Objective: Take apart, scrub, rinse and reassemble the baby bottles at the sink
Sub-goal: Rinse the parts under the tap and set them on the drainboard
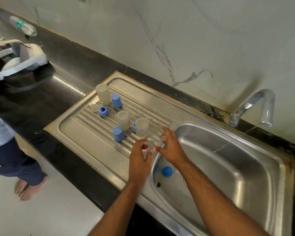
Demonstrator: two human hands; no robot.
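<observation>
Three clear bottle bodies stand upside down on the steel drainboard (85,138): one at the back (102,93), one in the middle (123,120), one nearest my hands (142,127). Two blue caps (116,100) (118,133), a blue screw ring (103,111) and a clear teat (94,108) sit among them. Another blue cap (167,171) lies in the sink basin (228,167). My right hand (170,147) has its fingers around a faint translucent piece (160,142) over the basin's left rim. My left hand (140,155) is beside it, fingers curled; its hold is unclear.
The tap (255,106) at the back right runs a thin stream into the basin. On the black counter (41,103) lie a white headset (19,60) and a plastic water bottle (22,26). A barefoot person (7,150) stands at the left.
</observation>
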